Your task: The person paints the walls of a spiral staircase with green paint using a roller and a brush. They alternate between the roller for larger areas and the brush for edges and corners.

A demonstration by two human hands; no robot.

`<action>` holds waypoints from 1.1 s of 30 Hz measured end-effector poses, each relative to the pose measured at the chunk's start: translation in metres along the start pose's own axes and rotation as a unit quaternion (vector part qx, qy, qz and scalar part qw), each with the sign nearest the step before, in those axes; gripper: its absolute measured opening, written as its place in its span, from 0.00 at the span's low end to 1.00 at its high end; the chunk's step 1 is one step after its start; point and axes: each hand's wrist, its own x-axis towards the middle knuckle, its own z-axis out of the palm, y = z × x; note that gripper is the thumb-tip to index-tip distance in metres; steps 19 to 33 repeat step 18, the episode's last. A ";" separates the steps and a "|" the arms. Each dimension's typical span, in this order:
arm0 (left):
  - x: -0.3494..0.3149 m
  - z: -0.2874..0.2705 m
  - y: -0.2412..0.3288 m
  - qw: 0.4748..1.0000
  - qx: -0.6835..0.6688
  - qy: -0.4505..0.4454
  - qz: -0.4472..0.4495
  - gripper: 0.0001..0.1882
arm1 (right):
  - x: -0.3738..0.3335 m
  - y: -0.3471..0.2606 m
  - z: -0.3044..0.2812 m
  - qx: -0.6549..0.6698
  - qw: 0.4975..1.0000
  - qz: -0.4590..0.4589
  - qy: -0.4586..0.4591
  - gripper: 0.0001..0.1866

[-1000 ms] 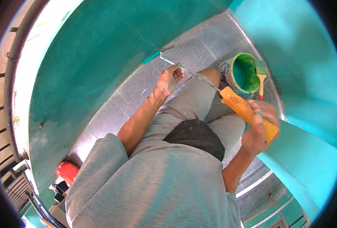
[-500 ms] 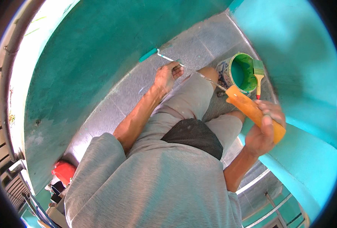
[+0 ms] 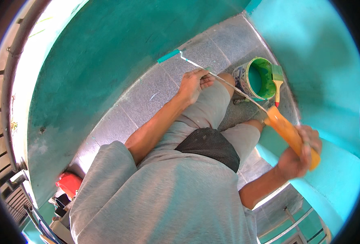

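Note:
My right hand (image 3: 300,152) is wrapped around the thick orange handle of a long paint roller. My left hand (image 3: 194,84) closes its fingers around the thin metal rod, nearer the head. At the rod's far end, the narrow teal roller sleeve (image 3: 168,56) lies close to the foot of the dark teal wall; whether it touches I cannot tell. A paint bucket (image 3: 237,77) with teal paint inside and green smears on its rim stands beyond my knees. Against its right side leans a flat paintbrush (image 3: 277,83), bristles up, with a yellow and red handle.
The dark teal wall (image 3: 103,61) curves along the left, and a light turquoise wall (image 3: 318,73) rises at the right. Grey floor tiles (image 3: 151,93) run between them. Behind me on the left is a red object (image 3: 69,184); a pale rail (image 3: 287,227) shows at lower right.
Both hands have shifted right, the right one also lower and toward me. The paint roller has moved along with them, its sleeve sliding right and slightly farther away.

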 end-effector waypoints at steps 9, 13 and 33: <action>0.065 -0.035 -0.010 0.998 -0.055 0.017 -0.013 0.05 | 0.019 0.054 0.043 -0.023 0.999 0.022 -0.001 0.06; 0.059 -0.036 -0.004 0.998 -0.052 0.020 0.010 0.06 | 0.022 0.051 0.048 -0.020 0.999 -0.025 -0.039 0.06; -0.006 0.007 0.027 0.997 -0.060 -0.026 0.035 0.07 | 0.020 -0.005 0.022 0.004 0.993 -0.072 -0.094 0.15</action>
